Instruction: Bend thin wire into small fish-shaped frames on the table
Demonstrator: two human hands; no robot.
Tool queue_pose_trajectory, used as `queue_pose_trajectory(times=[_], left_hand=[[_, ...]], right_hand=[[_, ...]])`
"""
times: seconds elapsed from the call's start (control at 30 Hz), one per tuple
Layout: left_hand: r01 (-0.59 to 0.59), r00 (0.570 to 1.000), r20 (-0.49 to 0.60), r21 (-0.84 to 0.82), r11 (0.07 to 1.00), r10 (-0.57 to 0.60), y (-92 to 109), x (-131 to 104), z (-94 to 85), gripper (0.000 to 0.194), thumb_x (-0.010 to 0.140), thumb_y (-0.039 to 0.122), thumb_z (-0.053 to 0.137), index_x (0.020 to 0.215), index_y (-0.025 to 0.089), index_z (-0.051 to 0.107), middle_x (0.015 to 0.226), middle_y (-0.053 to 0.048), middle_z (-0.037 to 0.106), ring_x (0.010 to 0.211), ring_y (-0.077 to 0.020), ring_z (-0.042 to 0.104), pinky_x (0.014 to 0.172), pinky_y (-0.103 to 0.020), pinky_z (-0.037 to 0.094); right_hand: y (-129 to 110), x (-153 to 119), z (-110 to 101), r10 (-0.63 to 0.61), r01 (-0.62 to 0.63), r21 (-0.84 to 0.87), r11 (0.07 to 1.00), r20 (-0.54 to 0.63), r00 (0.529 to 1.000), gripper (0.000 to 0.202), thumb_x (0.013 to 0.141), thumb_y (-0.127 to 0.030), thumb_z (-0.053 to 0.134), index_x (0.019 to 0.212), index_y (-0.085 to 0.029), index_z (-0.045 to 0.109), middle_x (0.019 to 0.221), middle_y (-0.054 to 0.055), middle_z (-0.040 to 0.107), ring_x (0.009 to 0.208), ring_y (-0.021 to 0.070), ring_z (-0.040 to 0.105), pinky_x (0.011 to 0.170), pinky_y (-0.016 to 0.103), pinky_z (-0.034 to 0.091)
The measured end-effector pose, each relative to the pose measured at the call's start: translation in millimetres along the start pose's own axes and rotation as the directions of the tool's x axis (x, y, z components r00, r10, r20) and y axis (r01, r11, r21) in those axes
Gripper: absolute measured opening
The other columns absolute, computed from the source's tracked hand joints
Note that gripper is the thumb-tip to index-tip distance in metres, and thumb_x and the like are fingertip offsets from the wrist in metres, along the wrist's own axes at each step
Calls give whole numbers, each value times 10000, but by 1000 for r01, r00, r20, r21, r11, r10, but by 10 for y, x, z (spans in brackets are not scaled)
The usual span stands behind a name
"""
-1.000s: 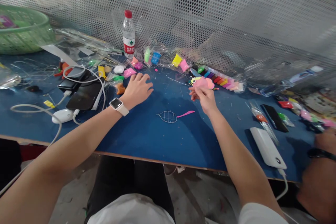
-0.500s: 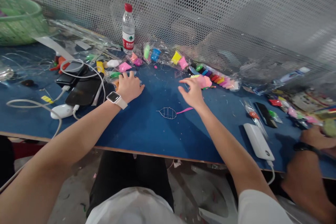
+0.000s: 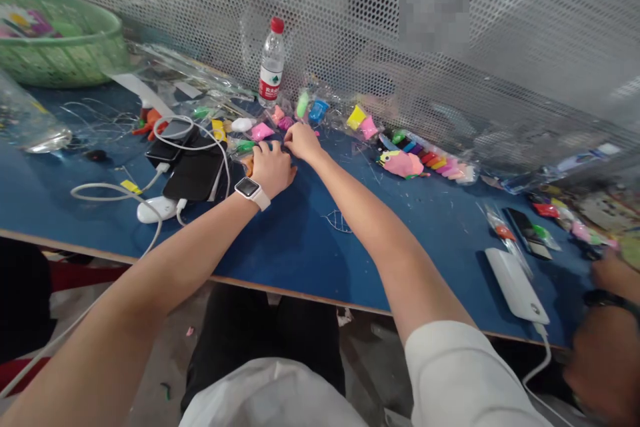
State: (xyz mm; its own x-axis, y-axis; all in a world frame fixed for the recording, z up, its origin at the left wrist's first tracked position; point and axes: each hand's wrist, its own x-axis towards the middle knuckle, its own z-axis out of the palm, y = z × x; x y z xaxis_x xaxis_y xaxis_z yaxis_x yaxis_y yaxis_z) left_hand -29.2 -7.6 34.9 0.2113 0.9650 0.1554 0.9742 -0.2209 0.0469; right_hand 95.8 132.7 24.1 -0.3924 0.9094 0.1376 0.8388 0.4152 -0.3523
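My left hand [image 3: 273, 168], with a watch on its wrist, rests palm down on the table. Its fingers are spread over small bags of clay; an orange packet [image 3: 248, 161] and a green packet [image 3: 245, 145] show beside them. Just to its right, my right hand [image 3: 304, 142] reaches across with its fingertips pinched together near the left fingers; anything between them is too small to make out. A leaf-shaped wire frame [image 3: 340, 221] lies flat, partly hidden under my right forearm. Further right sits a pink clay figure [image 3: 401, 163] with a yellow part.
A water bottle [image 3: 272, 65] stands by the mesh wall. Phones [image 3: 194, 172] and white cables lie left, a green basket [image 3: 65, 57] behind them. Coloured clay strips [image 3: 435, 161] are at the back right. A power bank [image 3: 516, 285] and another person's arm [image 3: 607, 340] are at the right.
My right hand has moved left from beside the pink figure to my left hand, and its fingers have closed. The pink tool beside the wire frame is now hidden. The view has shifted.
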Motion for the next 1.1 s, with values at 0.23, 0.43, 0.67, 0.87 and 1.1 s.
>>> queue_pose_trajectory(times=[0.23, 0.43, 0.67, 0.87, 1.1], left_hand=[[-8, 999, -39, -8, 1000, 7, 4, 37, 3, 504, 1153, 432, 624, 1418, 39, 797, 1594, -320, 640, 1504, -560, 559, 1184, -633, 488], [-40, 990, -137, -183, 982, 15, -94, 225, 5, 459, 1172, 296, 501, 1525, 82, 703, 1545, -280, 710, 1475, -472, 621, 1244, -620, 465], [41, 997, -65, -161, 986, -52, -144, 348, 62, 359, 1094, 248, 559, 1246, 115, 856, 1459, -247, 780, 1490, -519, 598, 1202, -693, 468], [45, 996, -66, -171, 984, -57, -120, 368, 106, 412, 1053, 149, 509, 1294, 69, 834, 1421, -293, 774, 1453, -510, 612, 1182, -667, 450], [-77, 988, -143, -177, 981, 52, -95, 332, 89, 500, 1154, 136, 341, 1456, 111, 740, 1397, -258, 787, 1406, -452, 631, 1188, -613, 418]], right_hand=[[222, -172, -99, 18, -18, 88, 996, 3, 1000, 388, 937, 74, 729, 1259, -83, 879, 1064, 132, 930, 1093, 285, 895, 1086, 399, 674], [346, -456, -163, -55, 55, 79, 995, 8, 998, 287, 961, 11, 786, 1170, -133, 919, 1156, 140, 933, 1142, 302, 890, 1160, 448, 656], [306, -596, -181, -19, 19, 90, 996, 1, 1000, 329, 1013, -15, 766, 1277, -139, 918, 1273, 152, 922, 1217, 299, 870, 1173, 429, 641], [315, -685, -208, -49, 48, 48, 998, 15, 999, 318, 1055, -67, 733, 1323, -141, 886, 1330, 151, 900, 1226, 286, 835, 1178, 428, 600], [306, -907, -278, -48, 49, 10, 999, -23, 999, 317, 1125, -114, 579, 1307, -187, 828, 1259, 114, 886, 1252, 290, 782, 1195, 453, 578]])
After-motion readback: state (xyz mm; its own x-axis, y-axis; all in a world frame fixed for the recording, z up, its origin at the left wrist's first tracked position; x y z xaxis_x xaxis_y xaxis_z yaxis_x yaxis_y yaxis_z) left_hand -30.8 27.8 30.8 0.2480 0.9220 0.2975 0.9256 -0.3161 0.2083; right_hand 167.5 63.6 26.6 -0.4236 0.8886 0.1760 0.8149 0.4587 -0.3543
